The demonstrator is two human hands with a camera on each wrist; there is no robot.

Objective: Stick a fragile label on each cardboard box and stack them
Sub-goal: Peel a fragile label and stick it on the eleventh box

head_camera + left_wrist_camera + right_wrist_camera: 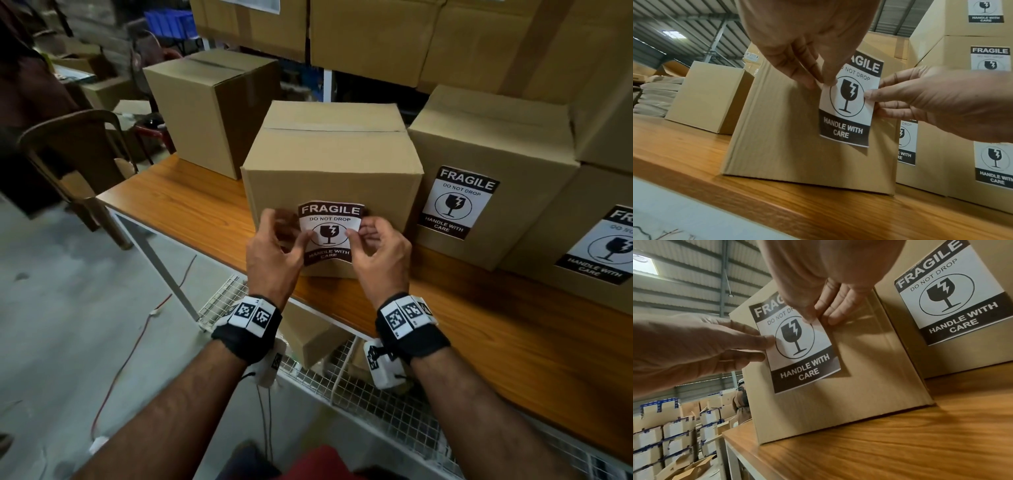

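Note:
A taped cardboard box [330,161] stands on the wooden table [178,202] in front of me. A black-and-white fragile label [329,233] hangs against its front face; its lower edge curls away from the cardboard. My left hand [274,250] pinches the label's left edge [823,86] between thumb and fingers. My right hand [376,253] pinches the right edge [813,319] the same way. To the right stand labelled boxes [489,178], one beside the middle box and more stacked further right [982,53]. An unlabelled box [209,106] stands at the back left.
More large cartons [376,31] fill the shelf behind the table. A brown plastic chair [78,164] stands left of the table. A white wire rack [359,387] with a small carton runs below the table's front edge. Red cables [137,342] lie on the floor.

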